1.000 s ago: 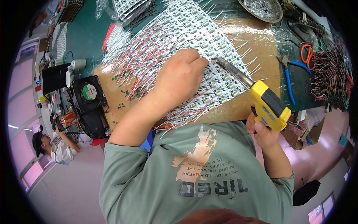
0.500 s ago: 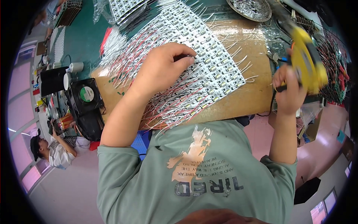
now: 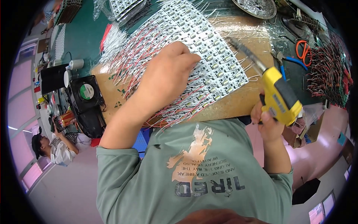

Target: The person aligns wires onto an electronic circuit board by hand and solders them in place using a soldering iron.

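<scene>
A wide panel of small white circuit boards (image 3: 220, 67) lies in front of me, with many thin white and red wires (image 3: 128, 59) attached and fanning out. My left hand (image 3: 167, 74) is over the middle of the panel, thumb and forefinger pinched close to the boards. Whatever is between those fingertips is too small or hidden to name. Wrapped round the grip of a yellow and black soldering gun (image 3: 279, 97) is my right hand (image 3: 269, 127), right of the panel. The gun's metal tip points up and left, near the panel's right edge.
Under the panel is a brown board (image 3: 257, 97). Blue-handled pliers (image 3: 287, 61), orange-handled scissors (image 3: 304, 50) and a heap of wires (image 3: 330, 69) lie right. A round metal tray (image 3: 257, 7) stands at the back. At left are a black fan (image 3: 86, 91) and another person (image 3: 56, 147).
My right hand has swung the soldering gun left and down, its tip now near the panel. The left hand has shifted slightly right, and its fingers have drawn closer together.
</scene>
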Demonstrator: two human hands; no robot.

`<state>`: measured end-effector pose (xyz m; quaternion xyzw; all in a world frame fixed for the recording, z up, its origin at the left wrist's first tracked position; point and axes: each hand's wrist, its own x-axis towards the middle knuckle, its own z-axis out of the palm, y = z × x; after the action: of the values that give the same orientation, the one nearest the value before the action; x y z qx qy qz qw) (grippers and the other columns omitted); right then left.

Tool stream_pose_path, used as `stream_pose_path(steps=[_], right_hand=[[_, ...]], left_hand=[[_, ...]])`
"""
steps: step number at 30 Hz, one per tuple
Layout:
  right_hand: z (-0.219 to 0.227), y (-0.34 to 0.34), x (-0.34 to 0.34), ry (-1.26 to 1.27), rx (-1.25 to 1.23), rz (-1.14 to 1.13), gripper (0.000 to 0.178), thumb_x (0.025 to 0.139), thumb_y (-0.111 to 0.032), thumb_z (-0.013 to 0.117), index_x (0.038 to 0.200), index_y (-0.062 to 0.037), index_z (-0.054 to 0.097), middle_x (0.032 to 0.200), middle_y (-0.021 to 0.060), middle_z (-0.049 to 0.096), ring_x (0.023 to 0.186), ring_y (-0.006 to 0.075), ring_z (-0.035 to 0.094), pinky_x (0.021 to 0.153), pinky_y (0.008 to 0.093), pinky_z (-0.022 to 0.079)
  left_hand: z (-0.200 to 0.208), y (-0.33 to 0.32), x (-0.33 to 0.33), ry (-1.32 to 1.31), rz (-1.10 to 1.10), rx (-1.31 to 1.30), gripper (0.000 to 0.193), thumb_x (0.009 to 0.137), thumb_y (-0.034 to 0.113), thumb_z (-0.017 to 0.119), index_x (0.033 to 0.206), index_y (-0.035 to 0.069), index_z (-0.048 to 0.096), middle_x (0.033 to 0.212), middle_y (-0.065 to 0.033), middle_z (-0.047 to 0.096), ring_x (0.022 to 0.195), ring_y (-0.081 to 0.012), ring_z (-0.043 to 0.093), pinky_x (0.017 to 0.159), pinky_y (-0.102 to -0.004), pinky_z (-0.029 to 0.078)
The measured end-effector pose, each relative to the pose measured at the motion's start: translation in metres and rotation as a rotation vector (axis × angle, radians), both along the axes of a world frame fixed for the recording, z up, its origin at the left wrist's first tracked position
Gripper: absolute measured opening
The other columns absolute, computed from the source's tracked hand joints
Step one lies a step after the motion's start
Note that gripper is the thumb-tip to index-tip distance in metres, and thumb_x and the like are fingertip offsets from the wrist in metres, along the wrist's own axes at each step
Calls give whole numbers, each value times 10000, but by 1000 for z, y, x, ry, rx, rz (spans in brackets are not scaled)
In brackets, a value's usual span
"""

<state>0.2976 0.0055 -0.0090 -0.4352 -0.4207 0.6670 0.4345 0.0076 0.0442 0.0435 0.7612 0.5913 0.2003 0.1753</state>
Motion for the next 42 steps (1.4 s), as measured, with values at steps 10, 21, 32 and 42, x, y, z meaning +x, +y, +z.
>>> stream_pose_path(steps=[10,21,32,42], right_hand=[[-6,-25,12,-65,91,273,179,863,-97,621,1029,-44,581,771,22,559,671,145,523,609,296,424],[-16,-32,20,-60,-7,338,253,852,-59,606,1102,-32,580,800,28,584,700,152,549,623,303,445],[-19,-34,19,-47,31,297,359,856,-55,607,1208,-11,548,831,46,598,739,149,564,658,302,463],[-14,-34,21,82,-66,239,286,848,-109,645,1107,-26,553,752,38,558,636,133,527,578,277,434]], left_hand=[[-29,-10,16,89,-59,140,130,759,36,680,880,79,699,771,-76,609,727,-273,613,640,-378,504],[-27,-10,18,127,-46,116,96,764,47,677,855,77,688,761,-77,602,730,-279,614,638,-386,503],[-26,-9,19,150,-49,94,99,768,43,664,859,74,687,773,-80,613,740,-280,622,649,-384,515],[-26,-9,19,149,-47,60,87,783,43,648,864,66,671,789,-91,608,764,-297,621,672,-394,511]])
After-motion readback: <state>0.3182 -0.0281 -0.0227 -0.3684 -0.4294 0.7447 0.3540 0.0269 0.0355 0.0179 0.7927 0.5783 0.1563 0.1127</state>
